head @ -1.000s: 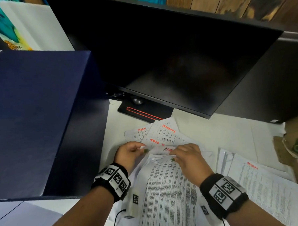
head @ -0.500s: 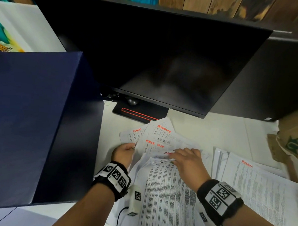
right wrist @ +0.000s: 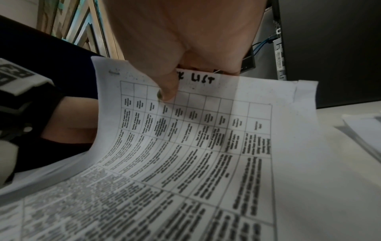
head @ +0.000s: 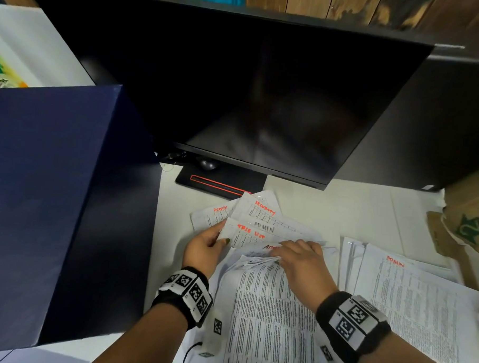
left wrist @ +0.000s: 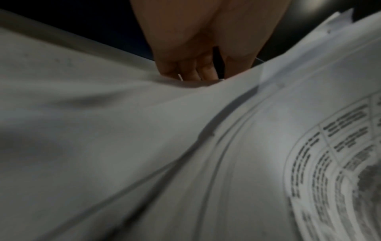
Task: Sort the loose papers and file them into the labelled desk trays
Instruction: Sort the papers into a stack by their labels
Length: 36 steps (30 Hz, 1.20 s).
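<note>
Loose printed papers (head: 268, 306) lie in a pile on the white desk (head: 355, 208). Beyond them fans out a group of sheets (head: 261, 220) with red hand-written labels. My left hand (head: 220, 239) pinches the left edge of the fanned sheets, thumb on top. In the left wrist view its fingers (left wrist: 191, 71) go under a paper edge. My right hand (head: 280, 256) pinches the lifted far edge of the near pile. In the right wrist view its thumb (right wrist: 167, 91) presses on a gridded sheet (right wrist: 206, 130) headed with black writing ending "LIST". No labelled tray is in view.
A second paper stack (head: 409, 295) lies at the right. A large dark blue box (head: 40, 200) stands along the left. A black monitor (head: 250, 99) overhangs the desk, its stand base (head: 219, 183) just beyond the papers. A cardboard box (head: 467, 218) sits at the far right.
My left hand has slid forward along the left edge of the fanned sheets and now holds them higher up. The right hand stays on the pile's far edge.
</note>
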Tool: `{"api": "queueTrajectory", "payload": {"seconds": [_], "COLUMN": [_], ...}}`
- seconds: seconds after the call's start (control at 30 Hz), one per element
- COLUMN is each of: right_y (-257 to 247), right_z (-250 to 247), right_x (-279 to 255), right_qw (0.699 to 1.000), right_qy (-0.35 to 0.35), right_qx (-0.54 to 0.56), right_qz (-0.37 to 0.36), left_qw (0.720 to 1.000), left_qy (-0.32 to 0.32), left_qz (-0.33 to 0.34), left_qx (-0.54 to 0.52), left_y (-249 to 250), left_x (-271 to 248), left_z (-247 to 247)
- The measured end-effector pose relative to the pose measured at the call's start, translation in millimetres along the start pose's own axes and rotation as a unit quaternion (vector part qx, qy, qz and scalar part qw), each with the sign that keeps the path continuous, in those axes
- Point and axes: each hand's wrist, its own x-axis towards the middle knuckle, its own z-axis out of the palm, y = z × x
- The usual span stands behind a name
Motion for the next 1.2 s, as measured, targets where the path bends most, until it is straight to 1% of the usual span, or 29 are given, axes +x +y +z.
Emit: {"api": "queueTrajectory", "payload": {"seconds": [0.03, 0.13, 0.17, 0.3, 0.37, 0.43, 0.5, 0.53, 0.57, 0.6, 0.7, 0.8, 0.87, 0.9, 0.93, 1.0, 1.03, 1.07, 1.1, 1.13, 1.17, 1.2], "right_y": [0, 1, 1, 1, 0, 0, -1, -1, -1, -1, 1, -1, -2, -2, -3, -4, -4, -5, -4, -4, -4, -3], "right_z": [1, 3, 3, 3, 2, 1, 1, 1, 1, 1, 0, -1, -2, -2, -3, -5, -6, -7, -8, -10, -11, -13], "right_x": [0, 1, 1, 1, 2, 2, 2, 2, 1, 1, 1, 0, 0, -1, -1, 0, 1, 2, 3, 4, 5, 5], "right_qw": [1.0, 1.0, 1.0, 1.0, 1.0, 1.0, 1.0, 1.0, 1.0, 1.0, 1.0, 1.0, 1.0, 1.0, 1.0, 1.0, 1.0, 1.0, 1.0, 1.0, 1.0, 0.999], "right_qy": [0.001, 0.001, 0.001, -0.006, -0.007, -0.009, -0.007, -0.006, -0.006, -0.007, -0.009, -0.007, -0.005, -0.004, -0.003, -0.004, -0.005, -0.008, -0.013, -0.017, -0.02, -0.023], "right_qx": [-0.002, -0.007, -0.008, -0.01, -0.012, -0.016, -0.016, -0.016, -0.017, -0.016, -0.016, -0.017, -0.015, -0.014, -0.014, -0.015, -0.016, -0.018, -0.017, -0.018, -0.021, -0.024], "right_qz": [-0.001, -0.001, 0.0, 0.007, 0.006, 0.008, 0.009, 0.007, 0.007, 0.009, 0.013, 0.013, 0.011, 0.008, 0.006, 0.008, 0.008, 0.009, 0.012, 0.013, 0.01, 0.007], "left_qw": [1.0, 0.995, 0.994, 0.986, 0.985, 0.985, 0.985, 0.981, 0.979, 0.979, 0.984, 0.981, 0.981, 0.982, 0.981, 0.982, 0.981, 0.977, 0.976, 0.979, 0.989, 0.995], "left_qy": [-0.001, -0.008, -0.013, -0.064, -0.082, -0.073, -0.062, -0.064, -0.067, -0.08, -0.118, -0.137, -0.134, -0.12, -0.095, -0.039, -0.029, -0.029, -0.027, -0.022, 0.001, 0.008], "left_qz": [0.006, 0.039, 0.043, 0.081, 0.083, 0.086, 0.103, 0.121, 0.125, 0.12, 0.089, 0.099, 0.107, 0.12, 0.14, 0.16, 0.155, 0.17, 0.165, 0.158, 0.125, 0.099], "left_qx": [0.009, 0.088, 0.095, 0.129, 0.129, 0.127, 0.126, 0.137, 0.147, 0.147, 0.095, 0.09, 0.087, 0.088, 0.092, 0.094, 0.109, 0.124, 0.139, 0.125, 0.079, 0.015], "left_y": [-2, -5, -6, -6, -8, -7, -7, -7, -8, -10, -13, -11, -12, -12, -14, -12, -10, -6, -3, -2, 3, 7], "left_x": [0, 0, 0, 0, 2, 1, 2, 1, -1, -2, -3, -4, -4, -3, -2, -3, -4, -8, -9, -9, -10, -11], "left_z": [0, 0, 0, -3, -2, -2, -1, -1, 0, 1, 4, 2, 1, 1, 1, -1, -2, -1, -1, -2, -3, -4]}}
